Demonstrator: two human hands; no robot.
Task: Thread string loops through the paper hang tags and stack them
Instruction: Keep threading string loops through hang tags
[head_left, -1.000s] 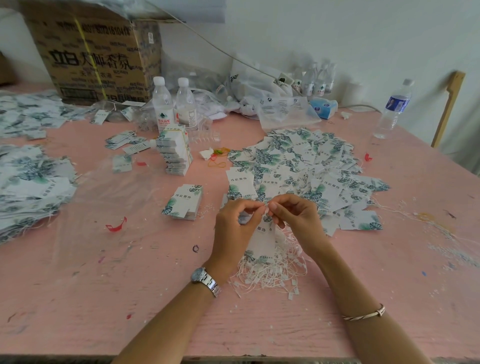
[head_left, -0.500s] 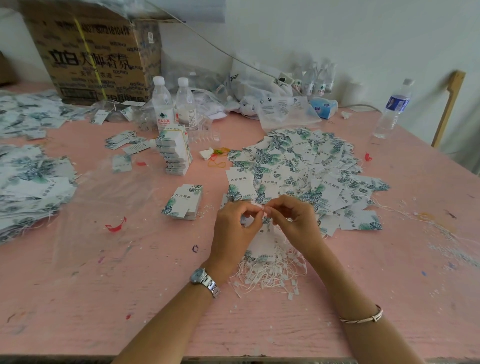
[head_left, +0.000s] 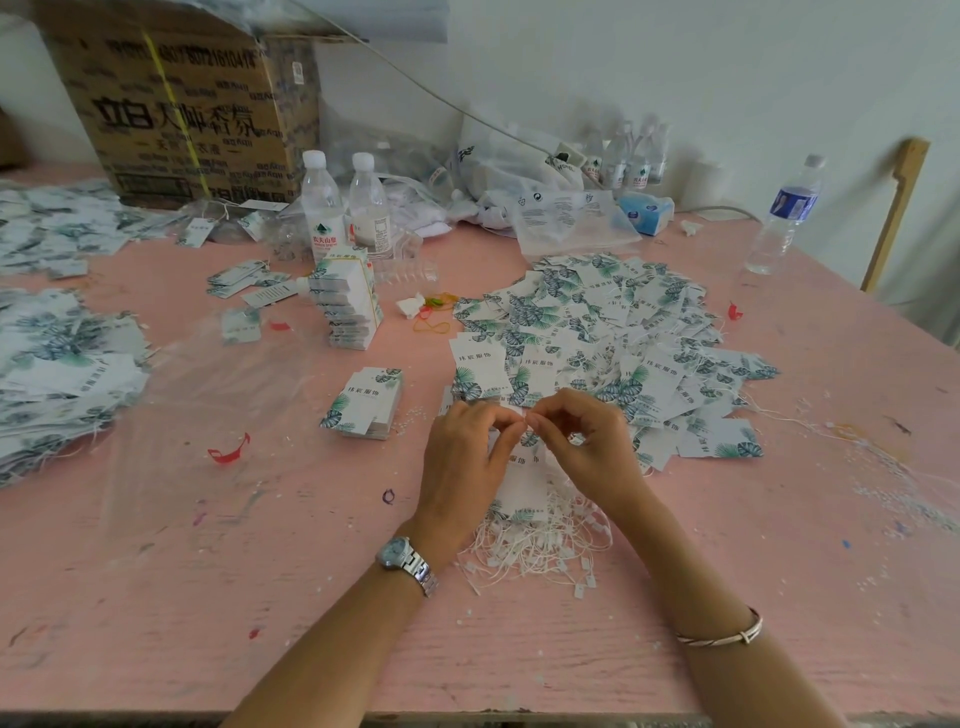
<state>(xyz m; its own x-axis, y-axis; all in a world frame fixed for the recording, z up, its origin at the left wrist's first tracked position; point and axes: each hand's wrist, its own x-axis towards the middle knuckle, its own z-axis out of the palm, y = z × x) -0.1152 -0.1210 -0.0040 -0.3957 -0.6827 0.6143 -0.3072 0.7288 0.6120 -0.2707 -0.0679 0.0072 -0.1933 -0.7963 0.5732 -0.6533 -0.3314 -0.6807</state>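
Two hands meet over the near middle of the pink table (head_left: 260, 597). The left hand (head_left: 462, 457), with a metal watch (head_left: 402, 558) on its wrist, and the right hand (head_left: 587, 447), with a thin bracelet (head_left: 727, 631) on its wrist, both have curled fingers, and their fingertips pinch the top edge of one white tag (head_left: 524, 478). The tag hangs down between the palms with its printed face towards the camera. Whether a thread sits between the right fingertips is too fine to make out. Just below the held tag lies a tangled heap of white string loops (head_left: 535, 551), touching the table. Beyond the hands spreads a wide, loose pile of leaf-printed tags (head_left: 597, 332). To the left of the hands sits a small neat stack of tags (head_left: 366, 402), and farther back stands a taller stack (head_left: 348, 301), close in front of two water bottles (head_left: 322, 208). A cardboard box (head_left: 182, 104) stands at the far left corner, and another heap of tags (head_left: 57, 374) covers the left edge. A red scrap (head_left: 228, 449) lies on the table left of the small stack.
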